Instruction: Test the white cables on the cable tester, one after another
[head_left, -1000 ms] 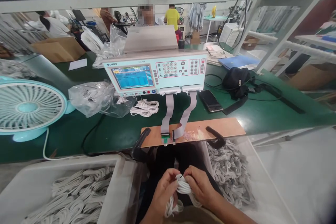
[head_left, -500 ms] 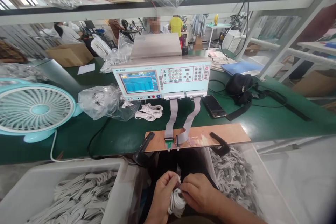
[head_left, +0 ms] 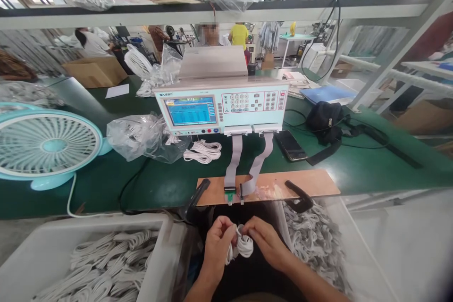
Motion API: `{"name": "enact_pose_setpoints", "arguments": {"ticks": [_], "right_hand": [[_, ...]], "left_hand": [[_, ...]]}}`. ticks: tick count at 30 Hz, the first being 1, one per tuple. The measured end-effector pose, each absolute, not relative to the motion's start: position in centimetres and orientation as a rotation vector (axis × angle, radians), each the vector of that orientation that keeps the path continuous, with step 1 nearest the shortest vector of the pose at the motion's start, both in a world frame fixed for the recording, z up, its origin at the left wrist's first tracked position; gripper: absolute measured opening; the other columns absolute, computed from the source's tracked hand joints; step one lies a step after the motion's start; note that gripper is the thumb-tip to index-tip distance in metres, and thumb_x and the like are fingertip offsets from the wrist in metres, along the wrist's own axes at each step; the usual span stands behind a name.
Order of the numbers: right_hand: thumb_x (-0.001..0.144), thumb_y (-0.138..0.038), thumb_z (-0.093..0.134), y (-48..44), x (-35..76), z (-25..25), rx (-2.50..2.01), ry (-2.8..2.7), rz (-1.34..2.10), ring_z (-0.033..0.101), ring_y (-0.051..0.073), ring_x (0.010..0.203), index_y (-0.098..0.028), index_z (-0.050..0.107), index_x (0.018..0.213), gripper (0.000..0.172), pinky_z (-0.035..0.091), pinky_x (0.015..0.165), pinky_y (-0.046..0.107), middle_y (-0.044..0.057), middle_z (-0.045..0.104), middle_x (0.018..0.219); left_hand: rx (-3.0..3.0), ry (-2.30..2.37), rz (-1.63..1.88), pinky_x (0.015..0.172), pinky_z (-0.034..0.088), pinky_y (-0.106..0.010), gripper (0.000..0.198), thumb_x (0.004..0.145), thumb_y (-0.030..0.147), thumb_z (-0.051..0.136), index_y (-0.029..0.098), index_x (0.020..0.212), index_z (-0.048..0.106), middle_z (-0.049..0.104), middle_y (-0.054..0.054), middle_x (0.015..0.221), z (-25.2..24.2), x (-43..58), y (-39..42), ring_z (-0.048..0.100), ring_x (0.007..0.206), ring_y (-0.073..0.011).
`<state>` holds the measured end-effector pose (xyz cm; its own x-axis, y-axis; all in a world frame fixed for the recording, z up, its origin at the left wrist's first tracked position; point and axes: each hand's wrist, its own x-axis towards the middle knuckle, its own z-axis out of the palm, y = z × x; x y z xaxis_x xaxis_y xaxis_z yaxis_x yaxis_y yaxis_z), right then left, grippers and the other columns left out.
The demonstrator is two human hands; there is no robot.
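Over my lap, below the table edge, a coiled white cable [head_left: 245,246] is between my two hands. My left hand [head_left: 220,240] is closed around one side of the bundle, with thumb and forefinger pinching near its top. My right hand [head_left: 265,240] pinches the cable from the other side; the exact spot under its fingertips is hidden. Just beyond the hands, a small green connector board [head_left: 230,195] and a second connector [head_left: 241,191] sit at the edge of a wooden board [head_left: 300,181]. Grey ribbon cables [head_left: 234,160] run from them to a tester with a lit screen [head_left: 191,111].
Bins of coiled cables stand at left [head_left: 155,250] and right [head_left: 354,245]. Two black clamps [head_left: 198,198] hold the wooden board. On the table are a blue fan [head_left: 53,146], a bagged cable bundle [head_left: 136,137], a loose white cable [head_left: 201,152], a phone [head_left: 290,145] and a black pouch [head_left: 323,115].
Both hands have risen slightly toward the table edge with the cable bundle. The bundle has turned, and its coil shows more between the hands. The view has shifted a little.
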<state>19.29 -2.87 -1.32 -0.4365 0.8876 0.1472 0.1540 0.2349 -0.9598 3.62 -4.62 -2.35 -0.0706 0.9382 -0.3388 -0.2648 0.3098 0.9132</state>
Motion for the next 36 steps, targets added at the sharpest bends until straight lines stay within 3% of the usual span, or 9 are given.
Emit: {"name": "enact_pose_setpoints", "arguments": {"ticks": [4,8,12,17,22,30,36], "right_hand": [[0.09,-0.023,0.037,-3.2,19.7,-0.3,-0.781,-2.192,1.046,0.052,0.018,0.084,-0.02,0.057,0.105,0.025,0.042,0.074,0.03,0.009,0.059,0.093],[0.088,-0.023,0.04,-2.9,19.2,-0.6,-0.872,-2.211,0.939,0.049,0.016,0.07,-0.018,0.058,0.088,0.018,0.039,0.065,0.029,0.006,0.057,0.078],[0.087,-0.031,0.043,-1.9,18.0,-2.0,-1.121,-1.679,1.173,0.042,0.012,0.059,-0.018,0.049,0.071,0.022,0.034,0.055,0.024,-0.002,0.045,0.064],[0.081,-0.042,0.052,-0.6,16.6,-2.9,-1.162,-1.303,1.372,0.041,0.012,0.059,-0.016,0.052,0.07,0.028,0.035,0.056,0.023,-0.002,0.045,0.062],[0.077,-0.043,0.057,-0.5,16.3,-2.1,-1.176,-1.227,1.388,0.042,0.013,0.057,-0.015,0.056,0.07,0.029,0.035,0.054,0.024,-0.001,0.048,0.061],[0.067,-0.045,0.066,-0.5,15.5,-0.6,-1.177,-0.893,1.642,0.041,0.01,0.047,-0.016,0.053,0.061,0.033,0.034,0.048,0.023,-0.003,0.048,0.052],[0.065,-0.045,0.068,-0.3,15.2,-0.9,-1.137,-0.748,1.729,0.044,0.011,0.047,-0.015,0.056,0.064,0.032,0.036,0.048,0.024,-0.002,0.053,0.053]], "left_hand": [[0.685,1.222,1.183,0.048,0.035,-0.017,0.016,0.073,0.03,0.06,0.017,0.074,0.051,0.047,0.006,0.051,-2.2,3.1,-4.2,0.041,0.047,-0.0068],[0.799,1.275,1.14,0.05,0.037,-0.018,0.017,0.075,0.032,0.057,0.016,0.082,0.059,0.048,0.004,0.054,-2.2,3.7,-4.4,0.044,0.049,-0.0085],[0.957,1.334,1.198,0.059,0.041,-0.02,0.016,0.073,0.031,0.059,0.016,0.077,0.062,0.059,0.0,0.068,-1.9,4.5,-4.4,0.052,0.061,-0.0116],[0.613,1.123,1.151,0.038,0.032,-0.015,0.021,0.07,0.03,0.063,0.016,0.085,0.06,0.05,0.004,0.058,-1.7,3.8,-4.1,0.039,0.041,-0.0049],[0.534,0.971,1.07,0.034,0.032,-0.014,0.037,0.065,0.024,0.067,0.016,0.1,0.058,0.055,0.001,0.063,-1.7,2.5,-4.0,0.044,0.045,-0.0065],[0.798,1.214,1.036,0.04,0.03,-0.015,0.03,0.069,0.044,0.064,0.014,0.071,0.062,0.047,0.004,0.05,-2.0,2.4,-2.6,0.039,0.045,-0.0066],[0.963,1.25,1.121,0.047,0.033,-0.018,0.031,0.075,0.043,0.057,0.014,0.064,0.058,0.045,0.003,0.055,-1.9,2.5,-1.8,0.04,0.049,-0.0082]]}}
